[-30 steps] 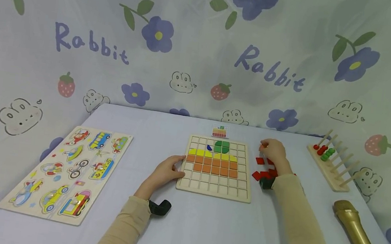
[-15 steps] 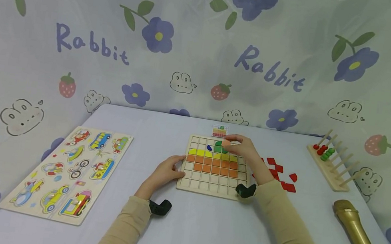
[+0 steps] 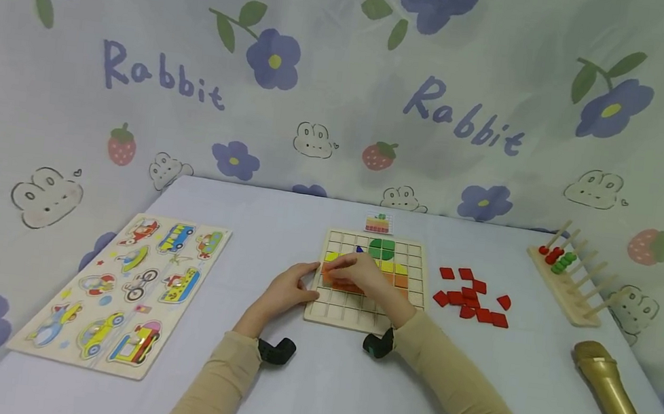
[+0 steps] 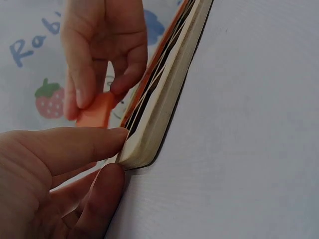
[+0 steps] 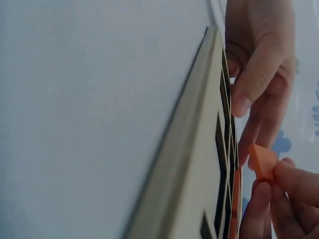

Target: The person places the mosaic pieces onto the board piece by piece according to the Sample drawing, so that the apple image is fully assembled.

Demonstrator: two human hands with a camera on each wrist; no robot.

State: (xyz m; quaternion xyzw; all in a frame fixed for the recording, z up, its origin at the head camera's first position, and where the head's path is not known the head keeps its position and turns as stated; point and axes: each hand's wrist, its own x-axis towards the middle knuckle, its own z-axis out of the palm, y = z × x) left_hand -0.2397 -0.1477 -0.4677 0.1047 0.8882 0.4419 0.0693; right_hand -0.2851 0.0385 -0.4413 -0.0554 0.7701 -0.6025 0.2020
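Note:
A wooden grid board [image 3: 326, 311] lies in front of me in the head view. Green, blue, yellow and orange flat pieces fill some of its cells; its lower rows show bare wood. My left hand [image 3: 285, 292] holds the board's left edge between thumb and fingers, as the left wrist view also shows. Over the board's left side, my right hand [image 3: 365, 278] pinches an orange square tile [image 5: 264, 163] between thumb and fingertips. That tile is held tilted close to the left hand's fingers. The right hand hides part of the yellow and orange rows.
Several loose red pieces [image 3: 469, 298] lie right of the board. A small pattern card [image 3: 378, 224] is behind it. A vehicle puzzle board [image 3: 128, 293] lies at left. At right are a pegged bead rack [image 3: 565, 288] and a gold microphone [image 3: 618, 397].
My right hand has moved left from the red pieces, across the board's top right, to its left side, carrying the orange tile. My left hand has stayed at the board's edge.

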